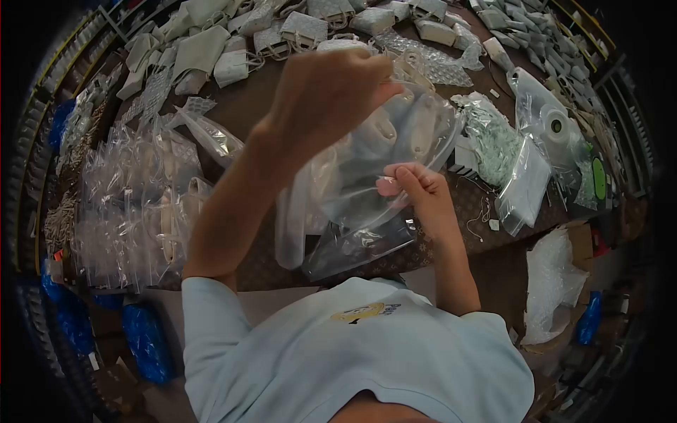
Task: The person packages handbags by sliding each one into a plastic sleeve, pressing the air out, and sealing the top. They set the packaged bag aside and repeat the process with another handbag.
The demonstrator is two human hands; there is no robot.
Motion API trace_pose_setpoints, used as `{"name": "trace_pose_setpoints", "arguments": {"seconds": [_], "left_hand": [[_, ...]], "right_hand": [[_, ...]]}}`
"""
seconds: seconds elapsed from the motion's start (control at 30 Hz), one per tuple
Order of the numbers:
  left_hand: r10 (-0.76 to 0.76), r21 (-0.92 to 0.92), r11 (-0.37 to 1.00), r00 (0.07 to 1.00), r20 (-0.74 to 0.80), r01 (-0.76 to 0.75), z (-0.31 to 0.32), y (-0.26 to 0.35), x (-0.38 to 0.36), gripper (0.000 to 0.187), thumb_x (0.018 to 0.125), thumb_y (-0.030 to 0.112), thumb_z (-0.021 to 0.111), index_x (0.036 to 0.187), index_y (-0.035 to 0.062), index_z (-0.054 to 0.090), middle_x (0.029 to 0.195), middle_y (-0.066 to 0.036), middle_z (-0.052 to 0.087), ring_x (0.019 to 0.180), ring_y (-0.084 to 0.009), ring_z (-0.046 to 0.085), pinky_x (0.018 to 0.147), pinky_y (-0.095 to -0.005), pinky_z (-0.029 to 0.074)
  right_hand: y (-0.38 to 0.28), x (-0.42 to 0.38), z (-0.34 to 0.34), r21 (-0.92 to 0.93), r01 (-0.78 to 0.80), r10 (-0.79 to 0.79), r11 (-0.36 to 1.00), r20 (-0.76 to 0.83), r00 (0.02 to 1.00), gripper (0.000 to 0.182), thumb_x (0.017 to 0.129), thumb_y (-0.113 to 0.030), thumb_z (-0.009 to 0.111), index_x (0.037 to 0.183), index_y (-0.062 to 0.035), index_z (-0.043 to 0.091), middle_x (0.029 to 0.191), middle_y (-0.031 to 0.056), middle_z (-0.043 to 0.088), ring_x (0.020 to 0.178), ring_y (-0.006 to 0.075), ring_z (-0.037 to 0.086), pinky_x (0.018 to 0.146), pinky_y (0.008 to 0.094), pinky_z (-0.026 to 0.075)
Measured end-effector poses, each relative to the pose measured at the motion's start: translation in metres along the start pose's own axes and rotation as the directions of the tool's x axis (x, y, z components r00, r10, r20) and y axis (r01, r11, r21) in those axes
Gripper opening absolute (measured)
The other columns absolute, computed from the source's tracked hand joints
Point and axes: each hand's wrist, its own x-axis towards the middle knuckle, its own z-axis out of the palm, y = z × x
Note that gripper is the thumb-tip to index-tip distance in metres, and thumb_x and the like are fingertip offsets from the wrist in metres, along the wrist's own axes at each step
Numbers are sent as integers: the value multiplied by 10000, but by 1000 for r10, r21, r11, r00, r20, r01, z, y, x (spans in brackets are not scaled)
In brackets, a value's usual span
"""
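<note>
Now, past the row of clear plastic-wrapped packages [130, 211], curling the left hand [331, 92] over the large, clear, glossy plastic bag [363, 194]; cannot tell if gripping anything. Pinching the bag's film with the right hand [422, 192], above the brown tabletop [229, 102], left of pale-green crumpled wrapping [490, 134].

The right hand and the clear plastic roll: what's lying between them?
Mostly a heap of crumpled pale-green material, between the right hand and the clear plastic roll, as the head view shows.
</note>
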Motion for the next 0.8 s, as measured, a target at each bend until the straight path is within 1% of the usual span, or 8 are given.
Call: {"name": "trace_pose_setpoints", "arguments": {"seconds": [0.1,0.2,0.3,0.37,0.47,0.53,0.63,0.8], "left_hand": [[239,-10,971,970,37,-239,6,-7,31,271,776,347,676,969,161,640,847,27,637,792,-144,629,664,-266,480],[454,93,871,716,-531,-483,25,-16,45,298,729,317,715,966,148,648,799,3,632,783,-164,613,657,-300,473],[292,-333,834,863,-412,-441,32,26,-37,221,736,243,718,905,119,648,783,-16,616,746,-190,604,655,-293,481],[229,-486,812,942,-244,-323,55,36,-76,155,738,197,714,853,116,649,740,-26,598,711,-206,598,646,-301,490],[76,-539,830,986,-146,-144,71,36,-102,105,745,130,704,826,86,653,752,-51,609,722,-234,604,658,-319,500],[-10,-547,835,993,-119,-57,77,26,-108,95,745,95,699,823,66,653,773,-63,617,733,-245,607,667,-326,504],[-203,-465,871,978,-47,158,84,17,-133,132,762,67,672,889,39,650,868,-81,627,799,-261,608,708,-333,500],[-498,-310,797,854,148,518,96,8,-175,325,770,167,683,1067,58,609,1138,-115,562,1070,-296,519,821,-384,465]], "right_hand": [[2,1,-44,177,-190,170,966,123,978,261,948,-261,477,996,-39,605,803,54,656,648,113,631,563,243,507],[42,30,-98,604,-141,148,784,39,988,193,922,-274,522,835,-110,577,733,-14,594,646,87,586,567,245,490],[99,5,-95,-38,-248,247,968,334,910,165,871,-237,571,845,-91,643,940,53,622,987,185,577,908,379,436],[166,-9,-76,-433,544,-69,719,734,676,203,843,-256,590,923,-95,684,1190,138,538,1187,257,450,1015,456,314],[191,-43,-33,-741,490,96,460,590,802,168,800,-250,609,860,-114,688,1274,157,464,1252,295,356,1041,483,240],[230,-43,-27,-650,585,-109,485,619,778,118,766,-228,617,777,-119,662,1099,115,562,1123,304,470,968,484,324],[249,-51,-42,-718,439,80,541,563,822,98,734,-194,615,714,-98,615,870,94,577,936,314,537,829,460,408],[177,-25,-172,-635,159,-214,756,-10,977,128,782,-150,616,708,-48,591,696,126,549,664,291,551,619,362,449]]}}
